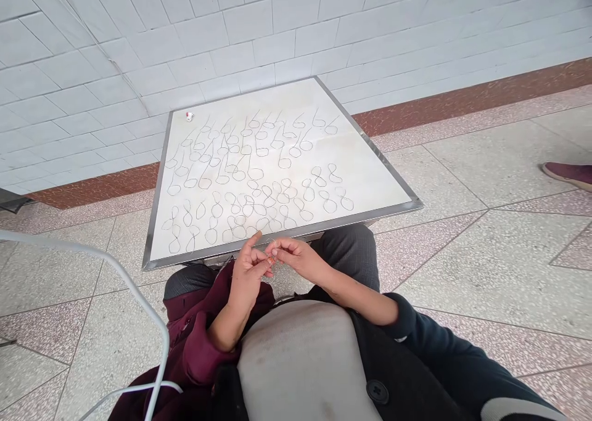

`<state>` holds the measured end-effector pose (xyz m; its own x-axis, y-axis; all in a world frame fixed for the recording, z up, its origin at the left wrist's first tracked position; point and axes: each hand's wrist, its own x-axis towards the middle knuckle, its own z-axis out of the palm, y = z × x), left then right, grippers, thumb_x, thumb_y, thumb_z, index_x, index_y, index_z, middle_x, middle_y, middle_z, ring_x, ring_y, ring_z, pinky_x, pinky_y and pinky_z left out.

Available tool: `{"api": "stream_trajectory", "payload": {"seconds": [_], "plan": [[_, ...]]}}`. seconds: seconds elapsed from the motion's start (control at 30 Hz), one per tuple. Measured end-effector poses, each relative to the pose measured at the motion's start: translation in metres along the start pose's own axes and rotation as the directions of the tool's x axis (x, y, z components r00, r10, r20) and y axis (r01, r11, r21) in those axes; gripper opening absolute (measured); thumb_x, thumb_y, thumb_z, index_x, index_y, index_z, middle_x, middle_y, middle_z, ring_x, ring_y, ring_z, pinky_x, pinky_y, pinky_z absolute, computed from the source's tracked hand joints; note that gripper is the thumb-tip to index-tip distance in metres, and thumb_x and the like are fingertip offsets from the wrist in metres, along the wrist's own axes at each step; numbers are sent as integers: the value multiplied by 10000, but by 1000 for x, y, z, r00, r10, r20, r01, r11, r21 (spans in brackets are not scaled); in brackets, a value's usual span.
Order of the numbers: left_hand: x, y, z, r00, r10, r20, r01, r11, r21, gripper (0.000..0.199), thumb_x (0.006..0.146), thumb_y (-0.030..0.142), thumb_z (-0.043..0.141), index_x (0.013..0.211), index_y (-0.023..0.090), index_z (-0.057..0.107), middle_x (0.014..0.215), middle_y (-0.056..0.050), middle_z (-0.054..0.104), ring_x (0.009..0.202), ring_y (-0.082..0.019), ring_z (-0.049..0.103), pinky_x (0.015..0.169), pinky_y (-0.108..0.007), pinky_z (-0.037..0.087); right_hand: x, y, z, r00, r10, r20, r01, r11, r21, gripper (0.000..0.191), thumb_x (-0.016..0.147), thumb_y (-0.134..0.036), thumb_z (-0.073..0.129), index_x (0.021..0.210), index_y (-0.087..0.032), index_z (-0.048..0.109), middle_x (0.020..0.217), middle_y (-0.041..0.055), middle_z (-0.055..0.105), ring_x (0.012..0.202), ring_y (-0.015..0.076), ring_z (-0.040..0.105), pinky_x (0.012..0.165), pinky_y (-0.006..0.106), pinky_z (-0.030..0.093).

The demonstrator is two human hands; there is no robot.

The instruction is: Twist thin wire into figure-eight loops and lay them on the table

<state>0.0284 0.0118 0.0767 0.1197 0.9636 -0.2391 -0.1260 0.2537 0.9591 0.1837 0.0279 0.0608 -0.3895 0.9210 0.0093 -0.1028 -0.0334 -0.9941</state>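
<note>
Left hand (247,268) and right hand (300,257), fingertips pinched on a wire (269,254) at the table's (379,183) 6 o'clock edge; a slackened pinch could drop it, and a careless brush toward 12 o'clock could tangle the loops (256,174).

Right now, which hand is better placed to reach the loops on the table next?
Probably the left hand: its index finger points toward the table, close to the loops; the right hand pinches what seems thin wire.

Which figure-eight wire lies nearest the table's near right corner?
The rightmost figure-eight wire; every other one lies farther from that corner of the table.
</note>
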Motion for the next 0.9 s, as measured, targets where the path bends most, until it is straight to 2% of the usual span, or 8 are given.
{"api": "stream_trajectory", "payload": {"seconds": [0.13,0.33,0.63,0.8,0.9], "plan": [[1,-2,-1,1000,-9,-6,10,1000,7,681,716,265,728,1349,210,486,649,54,571,607,-120,569,557,-226,475,1,4,-2,1000,-10,10,10,1000,-29,232,904,-394,526,919,-197,648,807,2,616,761,140,570,774,301,461],[2,-3,-2,1000,-4,4,4,1000,27,667,740,251,705,1361,187,470,659,53,569,566,-99,525,564,-229,474,2,11,-3,1000,8,1,-8,996,86,212,886,-370,559,1029,-220,604,889,3,613,762,123,576,761,299,481],[2,-2,-1,1000,24,-11,-23,999,34,653,749,246,691,1362,199,472,655,58,566,548,-94,520,578,-228,465,3,11,-1,999,-1,-47,3,1000,29,219,896,-370,543,1036,-220,621,886,10,635,787,138,591,797,332,488],[3,-5,-2,997,76,-31,-77,997,-11,567,784,244,668,1329,220,513,671,50,568,598,-103,531,607,-231,464,2,18,3,996,-27,-86,27,1000,3,331,876,-361,579,1177,-234,525,978,27,615,851,143,589,767,317,492],[3,-4,-2,989,119,-90,-124,991,-55,499,780,243,682,1265,222,570,687,45,581,631,-103,541,653,-237,462,-1,22,8,998,-37,-49,37,999,3,405,818,-348,664,1152,-231,469,880,-6,598,773,127,584,734,304,489]]}}
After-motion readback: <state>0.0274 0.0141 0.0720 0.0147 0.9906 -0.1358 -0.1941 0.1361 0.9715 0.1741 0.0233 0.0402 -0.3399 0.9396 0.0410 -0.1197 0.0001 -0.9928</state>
